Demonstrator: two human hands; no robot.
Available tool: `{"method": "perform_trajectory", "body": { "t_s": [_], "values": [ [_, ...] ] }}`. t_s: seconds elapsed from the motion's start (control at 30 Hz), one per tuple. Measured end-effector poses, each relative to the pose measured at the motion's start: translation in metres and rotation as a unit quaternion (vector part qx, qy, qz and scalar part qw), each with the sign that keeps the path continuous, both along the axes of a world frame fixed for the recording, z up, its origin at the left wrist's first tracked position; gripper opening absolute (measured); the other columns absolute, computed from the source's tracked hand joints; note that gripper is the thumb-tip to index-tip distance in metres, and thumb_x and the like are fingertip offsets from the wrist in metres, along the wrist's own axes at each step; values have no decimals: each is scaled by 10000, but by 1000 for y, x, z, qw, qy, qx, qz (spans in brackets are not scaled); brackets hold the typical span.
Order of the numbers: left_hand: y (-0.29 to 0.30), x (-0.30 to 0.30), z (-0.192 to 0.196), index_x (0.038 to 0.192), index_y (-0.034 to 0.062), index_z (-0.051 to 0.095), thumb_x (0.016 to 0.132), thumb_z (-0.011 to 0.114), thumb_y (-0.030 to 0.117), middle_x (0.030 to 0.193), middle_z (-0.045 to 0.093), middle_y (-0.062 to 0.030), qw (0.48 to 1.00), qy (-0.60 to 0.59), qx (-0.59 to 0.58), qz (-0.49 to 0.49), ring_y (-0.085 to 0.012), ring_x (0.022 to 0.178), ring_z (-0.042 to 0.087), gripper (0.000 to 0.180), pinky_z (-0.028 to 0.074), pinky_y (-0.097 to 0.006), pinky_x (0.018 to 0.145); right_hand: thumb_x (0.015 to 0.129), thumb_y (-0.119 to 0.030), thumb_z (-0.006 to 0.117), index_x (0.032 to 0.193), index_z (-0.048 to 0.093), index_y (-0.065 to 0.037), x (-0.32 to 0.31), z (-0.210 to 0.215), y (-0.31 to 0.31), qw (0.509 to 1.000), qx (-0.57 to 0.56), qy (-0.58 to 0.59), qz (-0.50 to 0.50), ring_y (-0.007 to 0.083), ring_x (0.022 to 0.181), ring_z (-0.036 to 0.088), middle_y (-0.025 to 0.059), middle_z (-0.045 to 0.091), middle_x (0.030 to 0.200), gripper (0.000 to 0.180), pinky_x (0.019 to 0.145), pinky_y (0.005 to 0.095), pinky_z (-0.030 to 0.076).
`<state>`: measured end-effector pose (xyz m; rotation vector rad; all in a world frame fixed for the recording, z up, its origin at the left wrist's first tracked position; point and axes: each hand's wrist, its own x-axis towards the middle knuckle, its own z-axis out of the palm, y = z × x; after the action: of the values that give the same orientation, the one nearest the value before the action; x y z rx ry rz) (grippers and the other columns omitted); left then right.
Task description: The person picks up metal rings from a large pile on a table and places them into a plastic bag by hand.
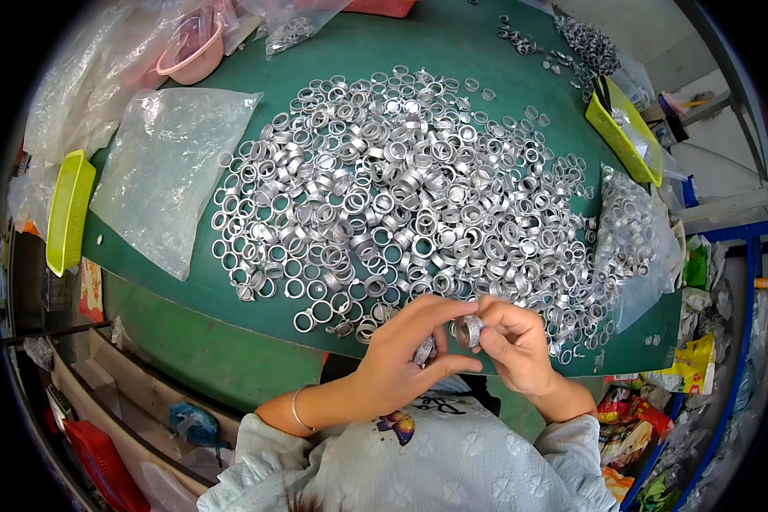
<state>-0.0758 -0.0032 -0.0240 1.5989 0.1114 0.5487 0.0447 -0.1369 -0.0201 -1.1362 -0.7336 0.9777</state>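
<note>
Close to the table's near edge, my two hands are held together in front of a wide heap of silver metal rings (418, 171). My right hand (520, 348) pinches one metal ring (468, 331) between thumb and fingers. The fingertips of my left hand (401, 346) reach to the same ring from the other side. Curled in my left palm are more silver rings (425, 351), partly hidden by the fingers, so I cannot tell how many. Loose rings lie just beyond my knuckles.
The green table (264, 328) carries a clear plastic bag (175, 171) at left and a bag of rings (630, 235) at right. Yellow-green baskets (70, 213) sit at both sides. A pink bowl (194, 61) stands far left, and dark rings (590, 47) lie far right.
</note>
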Motion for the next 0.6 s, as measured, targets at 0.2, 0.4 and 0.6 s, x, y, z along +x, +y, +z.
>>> {"method": "perform_trajectory", "body": {
  "t_s": [0.2,0.4,0.6],
  "values": [
    [3,5,-2,1119,30,575,750,733,147,886,539,-61,984,-8,178,-19,-134,576,556,418,458,-261,480,976,-199,457,1015,597,54,-8,1,-6,977,-54,202,46,90,760,513,78,605,900,292,685,227,416],
    [2,2,1,1090,29,576,769,715,222,854,537,-58,962,-42,267,-40,-149,519,568,400,462,-262,423,977,-197,446,976,628,44,-14,0,-20,996,-61,49,34,54,614,496,49,639,842,302,554,200,397],
    [5,-10,13,1093,4,576,720,756,181,891,566,-97,954,-34,285,-81,-183,625,595,450,484,-262,491,953,-130,480,915,638,36,-28,6,-24,998,-39,-42,13,50,524,464,43,607,728,231,491,195,370]
  ]
}}
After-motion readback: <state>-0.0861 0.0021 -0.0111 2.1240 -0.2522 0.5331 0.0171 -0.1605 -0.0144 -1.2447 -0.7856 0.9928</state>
